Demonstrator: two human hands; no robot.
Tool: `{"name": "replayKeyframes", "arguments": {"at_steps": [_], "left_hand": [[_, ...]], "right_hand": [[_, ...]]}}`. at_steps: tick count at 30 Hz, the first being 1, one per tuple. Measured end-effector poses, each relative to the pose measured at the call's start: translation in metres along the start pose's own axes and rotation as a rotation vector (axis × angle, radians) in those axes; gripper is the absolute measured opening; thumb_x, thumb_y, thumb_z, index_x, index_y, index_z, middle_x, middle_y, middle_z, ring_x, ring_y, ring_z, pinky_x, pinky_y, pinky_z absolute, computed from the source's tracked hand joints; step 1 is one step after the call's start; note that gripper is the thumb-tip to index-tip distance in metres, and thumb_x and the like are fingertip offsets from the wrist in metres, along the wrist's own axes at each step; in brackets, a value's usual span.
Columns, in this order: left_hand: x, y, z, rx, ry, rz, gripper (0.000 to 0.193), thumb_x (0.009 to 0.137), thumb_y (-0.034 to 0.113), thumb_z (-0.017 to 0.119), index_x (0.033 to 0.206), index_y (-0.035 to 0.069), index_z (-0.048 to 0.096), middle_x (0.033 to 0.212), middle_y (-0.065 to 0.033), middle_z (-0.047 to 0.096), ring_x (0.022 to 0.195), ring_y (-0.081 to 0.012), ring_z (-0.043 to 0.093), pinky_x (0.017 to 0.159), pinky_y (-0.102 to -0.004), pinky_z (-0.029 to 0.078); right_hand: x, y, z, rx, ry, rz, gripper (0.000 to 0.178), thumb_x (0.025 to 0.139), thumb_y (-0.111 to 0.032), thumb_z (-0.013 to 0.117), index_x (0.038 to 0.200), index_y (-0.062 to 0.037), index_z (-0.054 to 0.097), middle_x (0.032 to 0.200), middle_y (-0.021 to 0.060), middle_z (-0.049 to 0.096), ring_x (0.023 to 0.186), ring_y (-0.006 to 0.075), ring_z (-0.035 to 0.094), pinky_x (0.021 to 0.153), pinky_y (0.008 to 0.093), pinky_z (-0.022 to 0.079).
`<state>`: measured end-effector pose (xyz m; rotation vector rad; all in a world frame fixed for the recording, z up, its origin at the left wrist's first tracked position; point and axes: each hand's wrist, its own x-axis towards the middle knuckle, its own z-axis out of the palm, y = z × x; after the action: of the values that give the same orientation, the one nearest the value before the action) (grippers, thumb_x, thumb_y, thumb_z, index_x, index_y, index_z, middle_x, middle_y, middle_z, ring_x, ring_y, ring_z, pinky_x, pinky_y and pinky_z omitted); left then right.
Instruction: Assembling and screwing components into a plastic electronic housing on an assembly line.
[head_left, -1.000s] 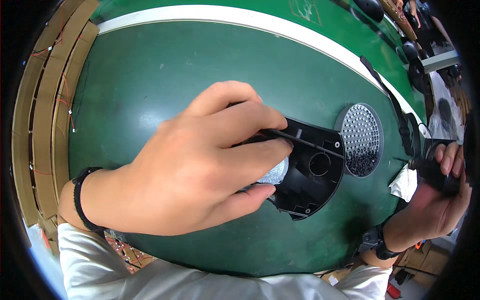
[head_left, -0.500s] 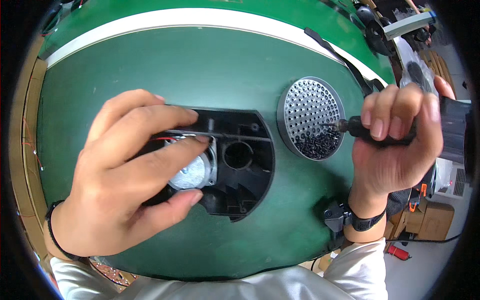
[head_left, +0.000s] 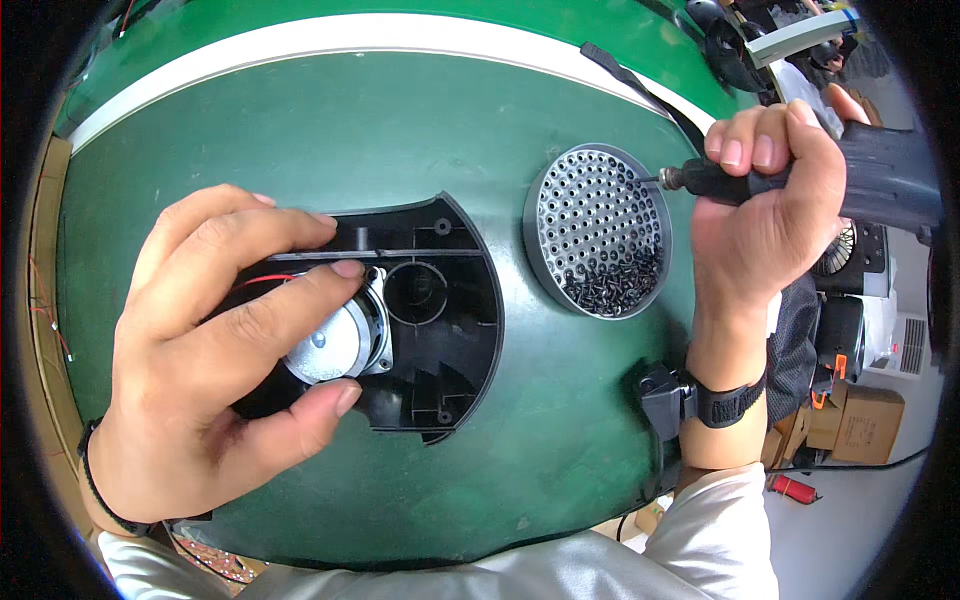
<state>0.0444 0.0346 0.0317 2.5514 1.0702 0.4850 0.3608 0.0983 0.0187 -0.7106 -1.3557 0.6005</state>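
Note:
My left hand [head_left: 215, 330] reaches over a black plastic housing [head_left: 455, 345] on the green bench. Its index finger and thumb grip a round speaker [head_left: 330, 345] with a silver back, seated inside the housing. Another finger rests on the housing's upper wall, and a red wire [head_left: 262, 281] runs under the fingers. The palm hides the housing's left end. In my right hand [head_left: 765, 205] is a dark electric screwdriver [head_left: 885, 180], its tip pointing left above the edge of a round screw tray [head_left: 590, 215]. Black screws [head_left: 615, 285] are heaped along the tray's near side.
A black strap [head_left: 640, 85] lies across the white strip at the bench's far edge. On my right wrist sits a band with a small black device [head_left: 665, 400]. Cardboard boxes [head_left: 865, 425] and a red cylinder [head_left: 793, 488] are down on the right.
In the picture, the housing, speaker and left hand sit further left. The tray also appears shifted left. The screwdriver has risen, its tip moving from over the screws to the tray's upper right edge.

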Motion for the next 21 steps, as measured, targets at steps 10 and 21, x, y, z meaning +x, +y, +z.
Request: {"name": "replayKeyframes", "arguments": {"at_steps": [10,21], "left_hand": [[0.0,-0.002,-0.007,0.024,-0.021,-0.026,0.051,0.071,0.028,0.079,0.113,0.0,0.07,0.123,-0.0219,0.062,0.116,-0.0437,0.056,0.102,-0.0538,0.043],[0.0,-0.008,-0.001,0.002,0.034,0.014,0.049,0.071,0.026,0.078,0.112,0.0,0.07,0.121,-0.0217,0.062,0.114,-0.043,0.056,0.101,-0.0528,0.044]], "right_hand": [[0.001,0.008,0.013,-0.014,0.072,-0.002,0.031,0.095,-0.007,0.056,0.125,-0.0069,0.047,0.069,0.0039,0.045,0.059,0.0162,0.048,0.059,0.0336,0.045],[0.005,0.008,0.014,-0.01,0.067,0.033,0.029,0.095,-0.007,0.055,0.124,-0.0081,0.048,0.069,0.0026,0.044,0.058,0.0151,0.047,0.058,0.0331,0.044]]}}
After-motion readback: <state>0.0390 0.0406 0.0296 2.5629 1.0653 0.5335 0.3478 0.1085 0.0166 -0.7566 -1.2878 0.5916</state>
